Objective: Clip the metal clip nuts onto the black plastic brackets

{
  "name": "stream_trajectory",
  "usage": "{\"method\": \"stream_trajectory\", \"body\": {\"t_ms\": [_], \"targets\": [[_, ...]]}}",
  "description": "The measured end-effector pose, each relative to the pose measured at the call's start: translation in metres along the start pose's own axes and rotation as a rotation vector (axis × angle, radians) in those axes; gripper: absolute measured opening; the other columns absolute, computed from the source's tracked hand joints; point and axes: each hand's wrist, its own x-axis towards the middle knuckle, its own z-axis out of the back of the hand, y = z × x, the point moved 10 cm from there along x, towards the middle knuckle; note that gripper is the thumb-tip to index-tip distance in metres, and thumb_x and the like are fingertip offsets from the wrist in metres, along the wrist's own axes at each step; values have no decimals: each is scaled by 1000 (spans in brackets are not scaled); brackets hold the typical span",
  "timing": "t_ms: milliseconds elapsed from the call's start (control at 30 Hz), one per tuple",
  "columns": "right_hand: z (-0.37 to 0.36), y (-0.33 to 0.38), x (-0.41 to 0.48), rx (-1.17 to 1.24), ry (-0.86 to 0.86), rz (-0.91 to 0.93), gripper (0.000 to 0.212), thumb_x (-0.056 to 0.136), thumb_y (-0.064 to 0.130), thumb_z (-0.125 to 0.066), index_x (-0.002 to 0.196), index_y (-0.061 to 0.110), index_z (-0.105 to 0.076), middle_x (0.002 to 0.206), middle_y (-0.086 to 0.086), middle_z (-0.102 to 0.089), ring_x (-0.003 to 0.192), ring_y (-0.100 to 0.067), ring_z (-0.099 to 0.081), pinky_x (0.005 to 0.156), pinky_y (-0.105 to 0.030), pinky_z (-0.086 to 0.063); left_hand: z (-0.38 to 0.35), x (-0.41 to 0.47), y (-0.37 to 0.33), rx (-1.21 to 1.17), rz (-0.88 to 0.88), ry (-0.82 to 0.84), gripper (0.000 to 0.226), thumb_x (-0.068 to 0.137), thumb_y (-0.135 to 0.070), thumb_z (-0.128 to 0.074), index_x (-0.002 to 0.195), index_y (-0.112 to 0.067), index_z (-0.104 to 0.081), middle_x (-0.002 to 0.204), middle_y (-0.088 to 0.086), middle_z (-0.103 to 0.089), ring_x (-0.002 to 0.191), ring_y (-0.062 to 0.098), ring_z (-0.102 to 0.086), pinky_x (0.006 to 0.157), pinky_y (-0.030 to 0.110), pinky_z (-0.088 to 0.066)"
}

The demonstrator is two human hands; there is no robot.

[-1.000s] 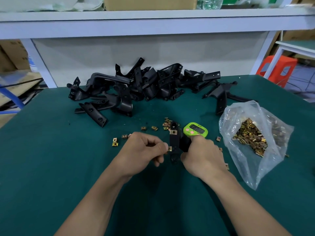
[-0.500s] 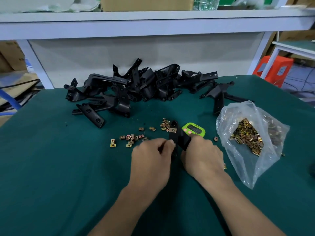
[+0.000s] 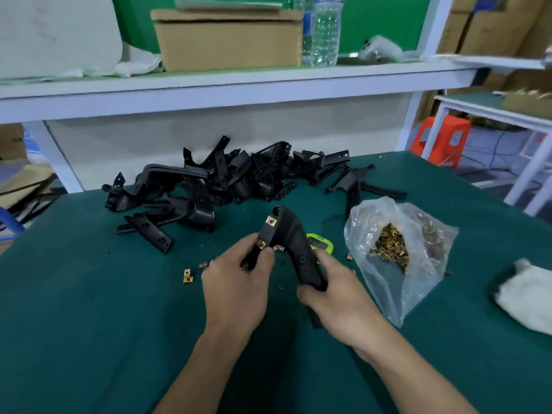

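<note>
1. Bracket (image 3: 294,234) is held above the tabletop (image 3: 89,294); the right hand (image 3: 337,303) grips its lower end, probably to steady it.
2. Left hand (image 3: 239,282) pinches a clip nut (image 3: 262,244) on the bracket's edge, likely seating it.
3. Spare nuts (image 3: 187,276) lie close by.

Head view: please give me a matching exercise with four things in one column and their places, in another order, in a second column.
Things
1. water bottle
2. plastic bag of clip nuts
3. black bracket
4. orange stool

Places
A. held by the left hand and the right hand
B. on the shelf, beside the cardboard box
C. on the floor, past the far right corner of the green table
D. lying on the table, to the right of both hands

Pairs: 1-B, 2-D, 3-A, 4-C
</note>
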Motion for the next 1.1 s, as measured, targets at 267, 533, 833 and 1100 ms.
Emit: {"method": "stream_trajectory", "body": {"t_ms": [267, 533, 833, 1100], "targets": [[96, 2, -109, -35, -174, 1, 22, 91, 15, -57, 101, 34, -59, 64, 11, -53, 53, -7, -44, 49, -18, -36, -59, -40, -107, -211, -156, 256, 34, 85, -34, -74, 77, -65, -65, 73, -31, -70, 70, -9, -66, 62, 10, -52], [239, -74, -302, -43, -652, -267, 31, 85, 6, -71, 98, 34, -70, 75, 4, -71, 68, -20, -63, 68, -33, -48, -193, -195, -230, -438, -159, 791, 20, 75, -36, -72, 92, -46, -71, 65, -16, -72, 55, 4, -64, 54, 18, -49], [313, -195, -512, 188, -1017, -710, 5, 94, 25, -70, 92, 27, -75, 62, -2, -69, 48, -16, -55, 47, -23, -42, -338, -419, -239, -566, 726, 1408, 18, 91, -9, -76, 108, -4, -75, 86, 5, -78, 90, 25, -72, 73, 33, -59], [424, -275, -528, 834, -1519, -568, 21, 93, 21, -75, 98, 3, -66, 81, -15, -72, 71, -26, -71, 53, -29, -57, -387, -461, -301, -440, 609, 1604, 58, 93, -37, -74, 144, -18, -55, 153, 6, -49, 142, 25, -44, 116, 43, -41]]}}
